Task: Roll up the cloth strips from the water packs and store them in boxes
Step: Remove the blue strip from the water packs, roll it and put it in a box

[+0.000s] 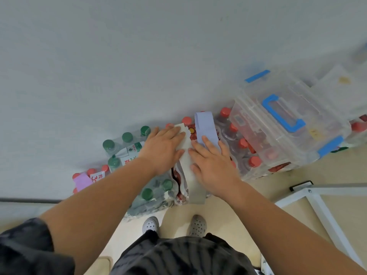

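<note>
At far left a short lilac cloth strip (pixel 82 181) lies on a red-capped water pack (pixel 90 173), untouched. Next come the green-capped water packs (pixel 127 144) against the wall (pixel 139 56). The left hand (pixel 161 148) lies flat, palm down and fingers spread, its fingertips resting on the far end of the grey cloth strip (pixel 187 165). That strip runs lengthwise from the wall towards the person (its near end hangs over the pack's front edge, above the floor (pixel 258 193)). The right hand (pixel 213 165) is also flat and open, gripping nothing; its thumb side presses the grey strip's right edge, while its fingers lie over the near end of a pale blue cloth strip (pixel 204 128), which points away towards the wall. Further right, clear storage boxes (pixel 288 124) with blue handles sit on more red-capped packs.
</note>
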